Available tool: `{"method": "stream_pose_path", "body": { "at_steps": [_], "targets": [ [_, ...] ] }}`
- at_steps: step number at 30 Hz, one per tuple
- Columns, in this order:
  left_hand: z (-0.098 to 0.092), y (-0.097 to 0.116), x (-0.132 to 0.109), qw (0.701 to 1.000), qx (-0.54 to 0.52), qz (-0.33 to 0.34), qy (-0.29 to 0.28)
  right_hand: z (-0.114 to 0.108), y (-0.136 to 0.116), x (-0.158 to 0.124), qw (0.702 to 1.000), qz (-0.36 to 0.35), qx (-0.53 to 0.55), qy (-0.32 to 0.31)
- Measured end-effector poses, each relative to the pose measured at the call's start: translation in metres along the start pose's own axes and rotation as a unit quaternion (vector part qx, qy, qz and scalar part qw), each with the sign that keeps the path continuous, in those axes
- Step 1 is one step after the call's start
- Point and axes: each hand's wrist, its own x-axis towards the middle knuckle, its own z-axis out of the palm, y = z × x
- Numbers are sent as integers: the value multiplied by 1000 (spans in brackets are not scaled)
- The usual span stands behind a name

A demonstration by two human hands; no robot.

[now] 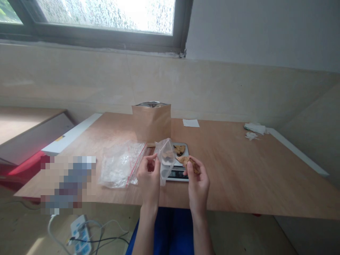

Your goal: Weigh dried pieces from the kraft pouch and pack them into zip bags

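Blue cloth [174, 230] is seen over the lap at the lower edge, flanked by two bare forearms that are cut off by the frame. Beyond it a wood-grained tabletop [239, 177] is pushed against a pale tiled wall [217, 90], beneath a dark-framed window [106, 16] whose pane is mottled and partly overexposed. By the left hand [148, 173], a clear zip bag [167, 166] is pinched upright between thumb and fingers; by the right hand [198, 184], a dried brown piece [196, 166] is gripped just beside it, above the front of a digital scale [177, 179]. Another brown piece [179, 150] is borne on the scale's plate. Part of the scale is covered by the bag and the right hand, and its digits cannot be read; whether the brown patch seen through the film lies inside the bag or behind it cannot be told. More clear bags [119, 166] are spread to the left, and a kraft pouch [151, 122] is stood behind, its silvery mouth parted. A white card [191, 123] and crumpled tissue [255, 128] are placed farther back. At lower left, something is masked by pixelation [71, 184] above a power strip [81, 230] and cables.
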Motion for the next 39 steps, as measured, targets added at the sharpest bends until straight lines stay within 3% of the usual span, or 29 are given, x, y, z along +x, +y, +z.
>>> {"method": "stream_pose_path", "body": {
  "at_steps": [11,17,22,24,31,35,39],
  "targets": [
    [0,1,-7,999,-13,-21,-33,30,-12,-5,974,-143,-171,-43],
    [0,0,-5,997,-53,-42,-46,41,-18,-3,962,-150,-203,-103],
    [-1,-4,0,994,-81,-62,-41,30,-8,7,974,-165,-157,-16],
    [-2,-5,1,992,-93,-70,-40,25,1,16,970,-178,-167,-15],
    [-9,-4,5,987,-139,-87,-7,21,31,45,887,-264,-301,-229],
    [-13,-1,7,986,-139,-90,8,21,35,51,847,-277,-345,-293],
    [-14,0,10,988,-130,-87,15,18,38,50,824,-299,-369,-310]
  ]
}}
